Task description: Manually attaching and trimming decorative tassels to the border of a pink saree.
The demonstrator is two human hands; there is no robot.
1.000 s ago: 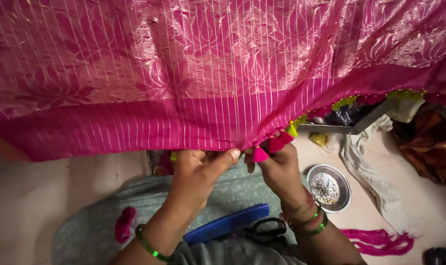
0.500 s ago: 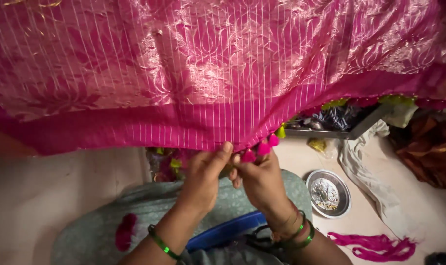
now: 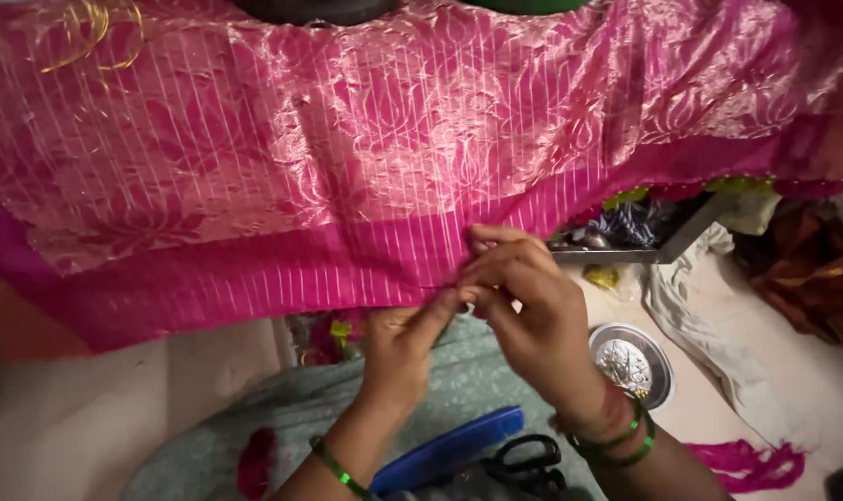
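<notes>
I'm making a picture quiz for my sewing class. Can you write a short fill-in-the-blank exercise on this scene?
1. Both hands, the left hand and the right hand, pinch the lower edge of the ____ patterned fabric.
2. The black scissors lie beside a ____ comb on the person's lap.
3. The bangles on the right wrist are ____.
4. The round metal dish sits on the person's ____ side.

Missing words: pink; blue; green; right
</notes>
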